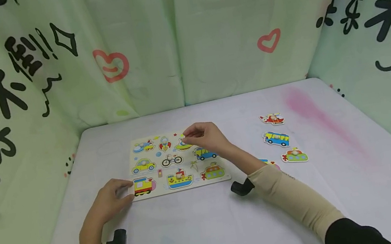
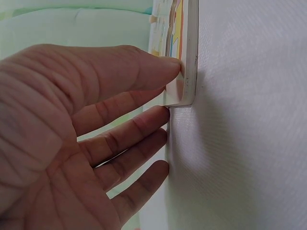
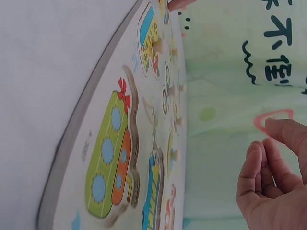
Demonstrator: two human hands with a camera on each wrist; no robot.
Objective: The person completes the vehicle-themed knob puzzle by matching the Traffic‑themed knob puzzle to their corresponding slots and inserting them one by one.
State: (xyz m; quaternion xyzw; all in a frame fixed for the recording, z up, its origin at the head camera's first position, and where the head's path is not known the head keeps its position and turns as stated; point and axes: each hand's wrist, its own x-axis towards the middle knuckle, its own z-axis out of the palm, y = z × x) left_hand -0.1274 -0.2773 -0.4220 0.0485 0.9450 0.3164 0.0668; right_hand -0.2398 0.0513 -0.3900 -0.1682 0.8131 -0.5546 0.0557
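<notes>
Hovering just beside the saucer piece point(image 1: 181, 146), the right hand point(image 1: 205, 135) has a narrow gap between its fingertips, nothing seen inside; the left hand point(image 1: 110, 200), its fingers loosely spread, touches the puzzle board point(image 1: 162, 188) at its corner. A lowered sleeve point(image 1: 294, 196) could perhaps sweep the loose pieces point(image 1: 276, 139) right of those right fingertips (one is very near). The curtain point(image 3: 211, 143) reads "不倒"; no brand is readable.

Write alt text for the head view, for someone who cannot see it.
A person's left hand touches the lower left corner of a vehicle puzzle board while their right hand hovers over its upper right part. On the table to the right lie helicopter, bus and submarine pieces; the right forearm partly hides another piece.
</notes>
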